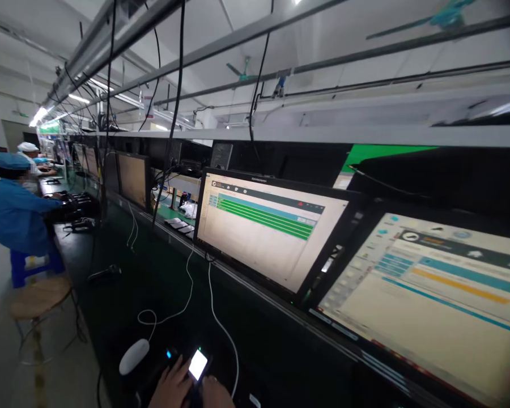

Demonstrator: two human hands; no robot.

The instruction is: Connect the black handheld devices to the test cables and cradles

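Note:
Low in the view, a small handheld device shows a bright white screen and a tiny green light on its top edge. My left hand lies along its left side, with the fingers pressed against it. At the lower right of the device is my right hand, its fingers curled in; what they pinch, if anything, is hidden. A white mouse lies left of my hands on the dark bench, its cable looping away. Another white cable runs down past my right hand. A blue light glows beside my left fingers.
Two monitors stand along the bench's back. A dark handheld scanner lies farther left. A round stool stands at the bench edge. Co-workers in blue sit far left. Black cables hang overhead.

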